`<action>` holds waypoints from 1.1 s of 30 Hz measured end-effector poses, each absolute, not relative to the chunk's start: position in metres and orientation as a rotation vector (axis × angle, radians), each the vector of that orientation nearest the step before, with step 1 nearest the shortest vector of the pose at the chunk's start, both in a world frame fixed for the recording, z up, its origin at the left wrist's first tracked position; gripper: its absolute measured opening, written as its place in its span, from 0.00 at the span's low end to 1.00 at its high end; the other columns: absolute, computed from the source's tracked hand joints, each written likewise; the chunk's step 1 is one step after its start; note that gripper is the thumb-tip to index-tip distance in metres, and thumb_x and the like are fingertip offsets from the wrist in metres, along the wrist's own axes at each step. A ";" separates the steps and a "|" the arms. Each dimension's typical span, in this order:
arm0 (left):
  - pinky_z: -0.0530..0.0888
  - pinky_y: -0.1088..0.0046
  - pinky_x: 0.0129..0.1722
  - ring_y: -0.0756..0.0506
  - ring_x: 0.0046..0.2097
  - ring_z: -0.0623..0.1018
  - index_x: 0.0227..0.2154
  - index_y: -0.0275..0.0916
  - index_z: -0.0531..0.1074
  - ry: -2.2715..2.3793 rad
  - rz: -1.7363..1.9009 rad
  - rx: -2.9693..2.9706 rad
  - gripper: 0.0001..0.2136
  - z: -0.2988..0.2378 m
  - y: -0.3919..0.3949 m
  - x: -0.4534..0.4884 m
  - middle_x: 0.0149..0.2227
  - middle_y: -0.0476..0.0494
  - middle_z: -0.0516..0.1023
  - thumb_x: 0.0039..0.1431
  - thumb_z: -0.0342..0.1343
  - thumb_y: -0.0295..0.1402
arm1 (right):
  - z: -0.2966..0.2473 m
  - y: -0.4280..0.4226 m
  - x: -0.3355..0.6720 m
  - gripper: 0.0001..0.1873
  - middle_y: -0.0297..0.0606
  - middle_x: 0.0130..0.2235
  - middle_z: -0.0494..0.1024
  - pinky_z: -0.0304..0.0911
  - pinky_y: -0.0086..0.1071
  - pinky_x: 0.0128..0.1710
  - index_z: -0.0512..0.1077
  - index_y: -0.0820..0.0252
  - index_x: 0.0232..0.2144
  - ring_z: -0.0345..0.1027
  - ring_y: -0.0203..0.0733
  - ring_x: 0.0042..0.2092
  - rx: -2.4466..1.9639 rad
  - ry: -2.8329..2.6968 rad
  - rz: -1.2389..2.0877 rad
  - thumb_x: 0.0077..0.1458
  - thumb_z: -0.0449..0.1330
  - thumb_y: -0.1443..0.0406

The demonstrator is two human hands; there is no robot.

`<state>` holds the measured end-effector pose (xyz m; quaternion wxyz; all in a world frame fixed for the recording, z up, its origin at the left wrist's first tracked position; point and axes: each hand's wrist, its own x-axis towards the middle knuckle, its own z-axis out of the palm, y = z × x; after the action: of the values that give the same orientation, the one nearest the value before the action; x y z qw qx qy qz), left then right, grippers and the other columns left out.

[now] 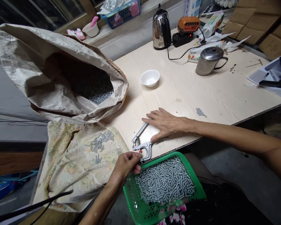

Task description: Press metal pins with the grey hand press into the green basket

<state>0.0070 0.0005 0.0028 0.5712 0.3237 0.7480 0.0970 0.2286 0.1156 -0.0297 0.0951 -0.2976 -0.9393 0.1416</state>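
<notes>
A green basket (131, 203) is sitting against the near edge of the worktop (187, 84) and is holding a thick layer of short, silvery, ribbed metal pieces (165, 181). At the left, a big pale sack (16, 53) is gaping, and similar pieces are showing in its shadowed lower part. More are lying loose on a floral cloth (70, 178). A white bowl (150, 78) is standing mid-worktop; farther back, a lidded steel mug (207, 62) is keeping its contents out of sight, near a shiny kettle (161, 31). On the ledge behind, a blue basket (112, 22) is carrying pink items and clear plastic, while a small white cup (92, 30) is holding something pink.

An orange battery pack (189, 24) is showing an upside-down "20" above a black charger, whose light is glowing red. Other printing is staying too small to read.

The grey metal hand press (150, 149) is lying at the worktop's near edge, between cloth and green basket; its lever is slanting up over a coil spring and a red collar. The left hand (128, 162) is touching its lower end; I cannot tell whether that grip is clamping a piece. The right hand (165, 123) is resting by the lever, its grip lying spread, fingers apart.
</notes>
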 end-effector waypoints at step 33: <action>0.71 0.57 0.49 0.39 0.49 0.69 0.55 0.36 0.62 1.415 0.191 2.544 0.20 -0.026 0.043 0.046 0.50 0.36 0.72 0.61 0.54 0.32 | -0.023 0.080 0.236 0.19 0.44 0.41 0.71 0.58 0.38 0.43 0.68 0.66 0.42 0.59 0.45 0.43 -0.970 -2.829 0.358 0.55 0.64 0.57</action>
<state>0.0463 0.0428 -0.0257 0.1122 0.8665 0.4820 0.0650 0.2360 0.0796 -0.0229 0.0650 -0.3214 -0.9373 0.1185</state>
